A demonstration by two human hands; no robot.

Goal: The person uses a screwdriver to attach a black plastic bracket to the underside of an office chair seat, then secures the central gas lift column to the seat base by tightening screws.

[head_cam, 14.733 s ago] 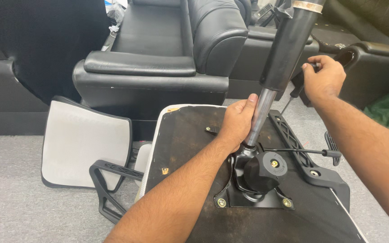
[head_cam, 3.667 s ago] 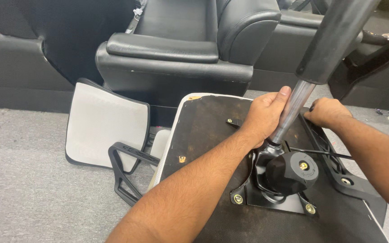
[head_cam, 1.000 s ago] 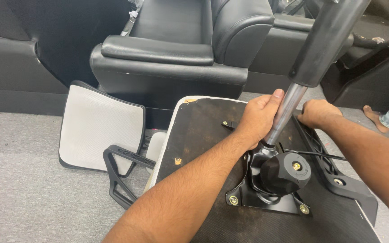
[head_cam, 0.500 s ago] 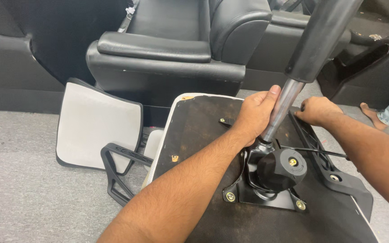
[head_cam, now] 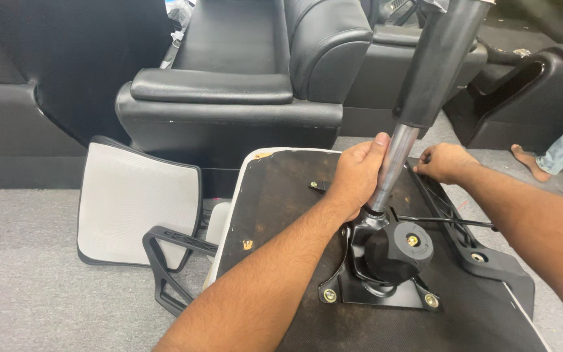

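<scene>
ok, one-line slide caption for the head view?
Left hand grips the gas-lift cylinder on an upturned chair seat; right hand rests on the black armrest bracket.

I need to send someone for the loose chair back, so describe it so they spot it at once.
Start at the black leather armchair behind the upturned seat base the hands work on. Leaning at that armchair's left front corner, on the grey carpet, stands the chair back. It is the only pale grey mesh panel in a black frame; everything around it is black.
</scene>
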